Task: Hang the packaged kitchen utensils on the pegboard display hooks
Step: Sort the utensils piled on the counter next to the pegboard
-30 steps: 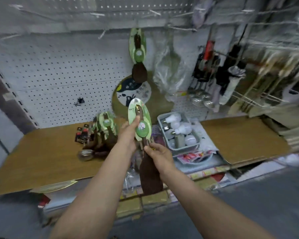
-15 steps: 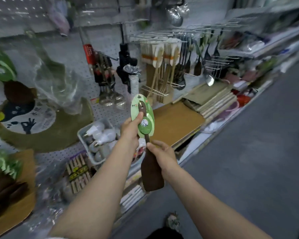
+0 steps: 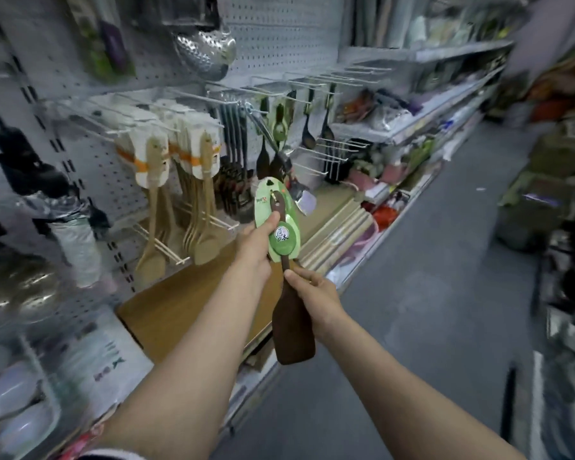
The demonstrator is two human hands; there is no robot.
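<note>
I hold one packaged dark brown wooden spatula (image 3: 292, 330) upright in front of me, its handle backed by a green card (image 3: 276, 224). My left hand (image 3: 254, 247) grips the card with the thumb across its front. My right hand (image 3: 316, 297) pinches the handle just above the blade. The white pegboard (image 3: 279, 38) with wire display hooks (image 3: 316, 83) runs along the left and behind. A similar green-carded utensil (image 3: 278, 126) hangs on a hook beyond my hands.
Light wooden spoons (image 3: 153, 200) hang in bundles to the left, with black ladles (image 3: 307, 136) and a metal colander (image 3: 206, 51) further along. A brown wooden shelf (image 3: 180, 307) lies below. Stocked shelves run to the right; the grey aisle floor (image 3: 429, 293) lies right of me.
My view has swung right along the aisle, from the section with the bulb basket to the hooks with wooden spoons and ladles. Both hands keep the same hold on the spatula.
</note>
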